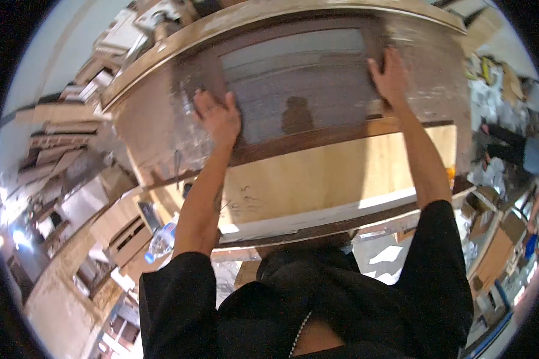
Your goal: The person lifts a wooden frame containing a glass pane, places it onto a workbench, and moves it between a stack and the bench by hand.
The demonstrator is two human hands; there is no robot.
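Note:
In front of me on the bench lies a dark brown framed panel [299, 139] with a glossy, reflective middle [299, 78]. At its left side is my left hand [219, 116], with the fingers spread and nothing held. My right hand [390, 79] is at the panel's right side, farther from me, its fingers stretched out and also holding nothing. Both hands seem to touch the panel's edges, though the exact contact is slightly blurred. Nearer to me is a pale plywood board [305, 170] with handwritten marks, partly behind my forearms.
The worn brown bench top [144, 137] has a raised wooden strip [179, 51] along its far edge. A clear plastic bottle [161, 242] lies left of my forearm, near a dark flat object [148, 212]. Wood offcuts [66, 140] are piled left; plastic bags [491, 99] lie right.

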